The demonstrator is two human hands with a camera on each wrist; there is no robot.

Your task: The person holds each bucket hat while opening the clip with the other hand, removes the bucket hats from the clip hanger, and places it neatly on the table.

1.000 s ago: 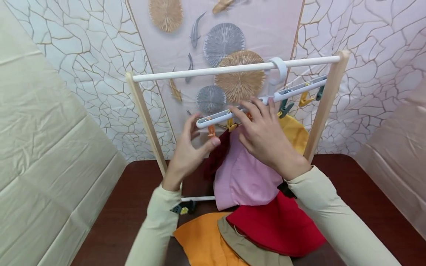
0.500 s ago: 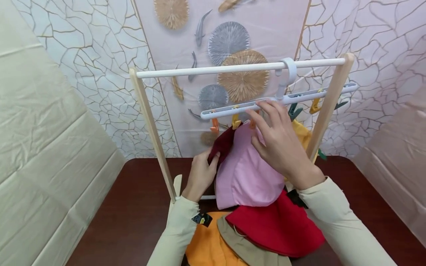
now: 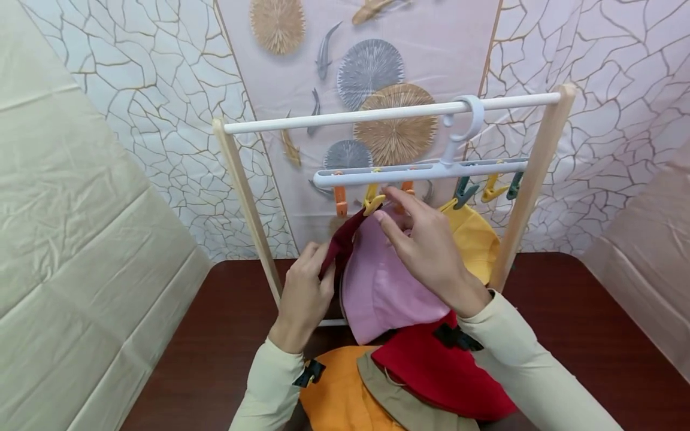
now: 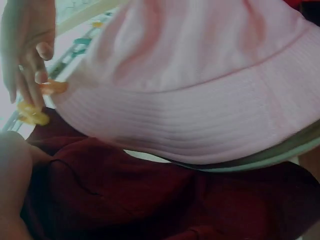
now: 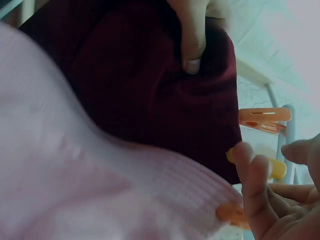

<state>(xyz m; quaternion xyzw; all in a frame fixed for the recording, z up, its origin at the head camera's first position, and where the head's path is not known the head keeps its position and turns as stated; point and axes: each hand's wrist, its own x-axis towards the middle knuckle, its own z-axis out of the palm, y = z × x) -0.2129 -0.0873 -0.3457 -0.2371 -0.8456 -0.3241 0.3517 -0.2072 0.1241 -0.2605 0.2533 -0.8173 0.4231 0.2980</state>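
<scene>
In the head view my left hand (image 3: 302,293) grips the brim of a dark red bucket hat (image 3: 341,244), thumb on the near side. That hat's upper corner is in a yellow clip (image 3: 373,200) on a pale hanger (image 3: 404,174). My right hand (image 3: 426,254) is beside this clip, thumb and index finger apart; in the right wrist view its fingers partly cover the yellow clip (image 5: 276,169). A pink bucket hat (image 3: 372,287) hangs just right of the dark red one, at an orange clip (image 5: 232,214). Another orange clip (image 3: 341,200), at the hanger's left end, holds nothing.
The hanger hooks over a white rod (image 3: 345,118) between wooden posts. A yellow hat (image 3: 474,239) hangs at a green clip (image 3: 463,193) farther right. Orange (image 3: 339,389), khaki (image 3: 409,404) and red (image 3: 442,371) hats lie overlapping on the dark table (image 3: 183,359).
My left hand has gone from the orange clip at the hanger's end down to the dark red hat and taken hold of it. My right hand has moved off the hanger bar. The hanger has swung.
</scene>
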